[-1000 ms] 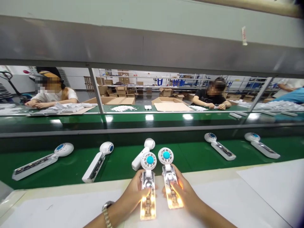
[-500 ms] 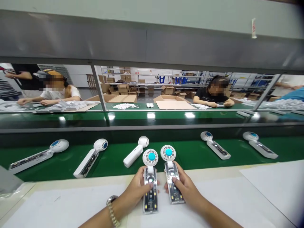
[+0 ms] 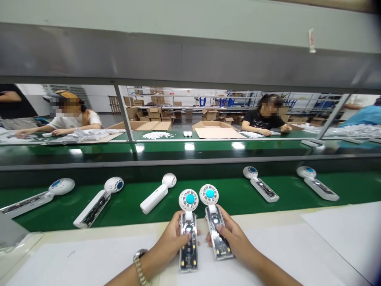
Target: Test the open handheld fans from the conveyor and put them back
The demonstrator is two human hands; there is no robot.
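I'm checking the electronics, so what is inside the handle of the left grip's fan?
Through the clear handle, a dark circuit board with small yellowish squares shows. The left grip covers part of it; the board's back is also hidden.

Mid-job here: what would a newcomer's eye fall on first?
Probably the left device and the right device, each with a round, turquoise-centred head, held side by side at lower centre in the left grip and the right grip. Beyond, on the green surface, three similar devices lie leftward and two more rightward.
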